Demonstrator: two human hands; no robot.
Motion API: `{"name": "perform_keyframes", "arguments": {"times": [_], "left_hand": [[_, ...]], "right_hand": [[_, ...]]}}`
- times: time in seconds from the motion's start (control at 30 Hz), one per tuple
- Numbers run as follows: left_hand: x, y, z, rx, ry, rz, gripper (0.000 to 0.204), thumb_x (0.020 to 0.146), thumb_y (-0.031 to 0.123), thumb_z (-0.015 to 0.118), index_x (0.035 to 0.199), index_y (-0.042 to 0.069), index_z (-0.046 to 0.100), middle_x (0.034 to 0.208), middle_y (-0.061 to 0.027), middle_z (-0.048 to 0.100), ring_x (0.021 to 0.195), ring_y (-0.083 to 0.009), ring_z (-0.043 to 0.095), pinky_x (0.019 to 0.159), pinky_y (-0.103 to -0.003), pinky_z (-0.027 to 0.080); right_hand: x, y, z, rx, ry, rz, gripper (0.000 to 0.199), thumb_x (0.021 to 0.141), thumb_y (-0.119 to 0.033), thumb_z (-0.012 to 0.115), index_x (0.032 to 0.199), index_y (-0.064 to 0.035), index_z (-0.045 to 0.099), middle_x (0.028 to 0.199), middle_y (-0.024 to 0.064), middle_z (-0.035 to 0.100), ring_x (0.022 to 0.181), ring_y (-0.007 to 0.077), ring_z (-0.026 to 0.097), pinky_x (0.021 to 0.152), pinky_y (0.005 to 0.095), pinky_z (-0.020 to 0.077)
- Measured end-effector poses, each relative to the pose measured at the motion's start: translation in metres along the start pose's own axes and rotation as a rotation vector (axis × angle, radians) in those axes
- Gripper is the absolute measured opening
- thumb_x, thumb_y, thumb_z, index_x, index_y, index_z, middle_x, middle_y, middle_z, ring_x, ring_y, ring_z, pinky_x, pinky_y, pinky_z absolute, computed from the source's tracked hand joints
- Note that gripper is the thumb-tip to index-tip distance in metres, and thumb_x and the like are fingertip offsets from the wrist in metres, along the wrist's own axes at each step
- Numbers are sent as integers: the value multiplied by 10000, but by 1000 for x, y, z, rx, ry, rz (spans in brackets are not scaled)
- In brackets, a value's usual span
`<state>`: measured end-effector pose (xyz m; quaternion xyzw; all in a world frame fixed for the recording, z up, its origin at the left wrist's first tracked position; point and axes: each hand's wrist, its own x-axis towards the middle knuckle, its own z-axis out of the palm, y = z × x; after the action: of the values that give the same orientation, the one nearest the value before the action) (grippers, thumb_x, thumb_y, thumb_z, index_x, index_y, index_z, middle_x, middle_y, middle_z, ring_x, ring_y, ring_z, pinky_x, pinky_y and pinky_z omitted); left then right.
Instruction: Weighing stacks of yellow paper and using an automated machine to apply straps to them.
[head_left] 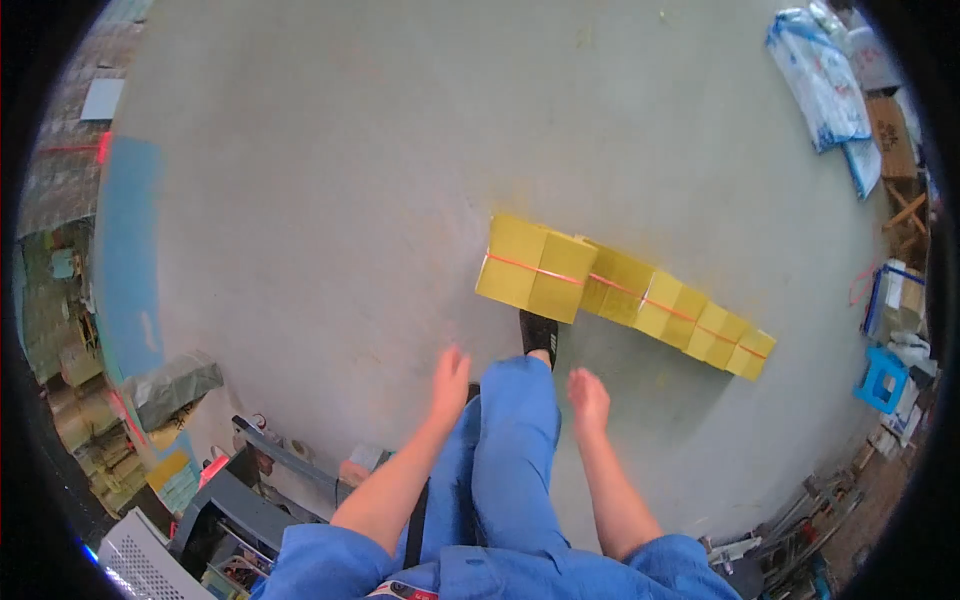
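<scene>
Both our hands are open and hold nothing: left hand (450,375), right hand (588,397). Just ahead of them lies a row of yellow boxes (610,292) tied with a red strap (535,268). We think we are stepping up; next we must bend down and grab.

the blue trouser leg (515,440) covers most of the black shoe (539,333), so only its toe shows beside the row of yellow boxes (620,290). both hands are blurred, fingers hard to separate (left hand (450,378), right hand (589,398)). the clutter (880,330) along the right rim is too small and warped to identify, and the grey machine (230,510) runs off the lower edge.
</scene>
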<state>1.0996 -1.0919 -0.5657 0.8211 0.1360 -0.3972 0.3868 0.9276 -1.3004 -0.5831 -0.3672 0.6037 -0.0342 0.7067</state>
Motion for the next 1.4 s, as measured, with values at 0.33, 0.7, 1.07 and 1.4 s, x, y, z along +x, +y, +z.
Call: {"name": "perform_keyframes", "arguments": {"times": [0.33,0.7,1.07,1.4], "left_hand": [[-335,14,-145,-430,-47,48,270,980,231,520,1028,-2,648,902,-80,683,830,-137,639,742,-290,518],[-567,38,-138,-990,770,158,270,982,256,527,1056,12,615,901,-33,645,842,-112,597,773,-282,493],[-693,25,7,-1275,1353,-85,320,1001,266,516,1175,9,598,1046,-75,673,966,-145,641,849,-303,517],[-803,-58,93,-1293,1654,-285,303,953,298,563,1123,58,637,1022,-118,691,935,-216,666,813,-335,513]], "right_hand": [[-324,-89,54,-339,-712,-62,241,980,-92,505,1143,42,621,1016,134,691,925,196,663,835,318,531],[-419,-132,122,-1158,-1658,214,248,938,-34,548,1157,62,613,1008,178,700,954,237,679,862,360,550],[-563,-68,64,-1843,-2188,538,274,958,-87,535,1188,50,591,1065,165,683,948,220,669,857,328,528],[-631,36,-70,-2069,-2144,664,239,952,-92,544,1128,52,618,987,139,690,905,214,668,834,324,529]]}}
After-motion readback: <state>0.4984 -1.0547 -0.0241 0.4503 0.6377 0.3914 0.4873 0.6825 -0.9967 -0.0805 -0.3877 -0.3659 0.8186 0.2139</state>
